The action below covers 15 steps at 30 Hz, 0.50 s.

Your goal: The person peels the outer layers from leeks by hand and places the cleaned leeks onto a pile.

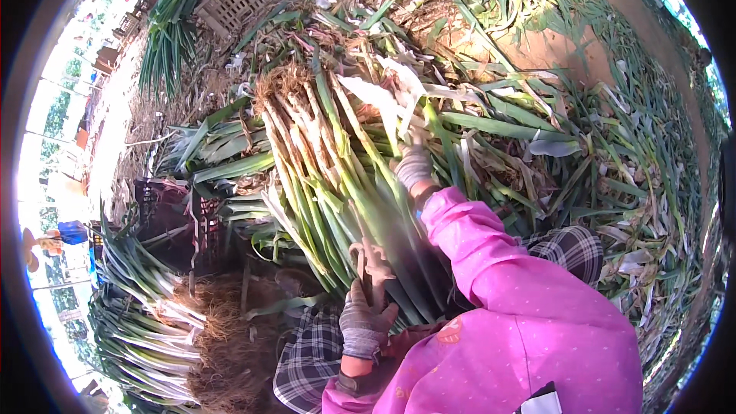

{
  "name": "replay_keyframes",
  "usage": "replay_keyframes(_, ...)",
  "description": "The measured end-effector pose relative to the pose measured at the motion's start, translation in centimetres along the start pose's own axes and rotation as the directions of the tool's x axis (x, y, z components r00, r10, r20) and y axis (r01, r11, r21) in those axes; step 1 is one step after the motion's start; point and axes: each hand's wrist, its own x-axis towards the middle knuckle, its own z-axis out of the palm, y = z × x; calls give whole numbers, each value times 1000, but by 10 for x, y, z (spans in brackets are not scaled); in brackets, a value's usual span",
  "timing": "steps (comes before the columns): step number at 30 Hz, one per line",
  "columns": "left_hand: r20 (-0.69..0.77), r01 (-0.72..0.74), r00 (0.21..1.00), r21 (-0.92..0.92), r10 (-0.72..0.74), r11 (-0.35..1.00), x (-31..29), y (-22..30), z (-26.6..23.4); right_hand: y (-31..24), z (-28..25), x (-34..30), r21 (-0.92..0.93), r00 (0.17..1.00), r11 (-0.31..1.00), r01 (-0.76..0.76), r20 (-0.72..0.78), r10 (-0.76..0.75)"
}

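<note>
Over on the left, white-stemmed leeks with green leaves (157, 337) lie stacked, their bushy brown roots facing right, just below a dark slatted plastic crate (165, 211). In the middle, long, thick leeks with pale stems and broad green leaves (314, 184) lie fanned before the seated person, roots at the far end, leaves running down toward the lap between knees in black-and-white plaid cloth (318, 349).

The left hand (366, 327), in a grey knit glove, is low by the left knee, wrist bent up from the lower edge, fingers pointing away and thumb set apart. A brown, forked-looking piece (372, 264) sits right at its fingers; I can't tell whether they grip it. Farther right, the bright pink sleeve (483, 249) stretches forward, elbow bent, taking the gloved right hand (415, 161) to the leeks' right side, beside a broad whitish leaf (391, 96). Its fingertips are washed out, so its hold is unclear. Loose green leaves (636, 184) litter the far right.
</note>
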Motion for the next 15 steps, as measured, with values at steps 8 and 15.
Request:
replay_keyframes(8,39,131,990,93,-135,987,-4,-9,2,8,11,-5,142,925,961,-237,334,179)
replay_keyframes(15,90,11,996,121,-22,993,-6,4,6,164,-215,126,646,981,762,48,-173,85)
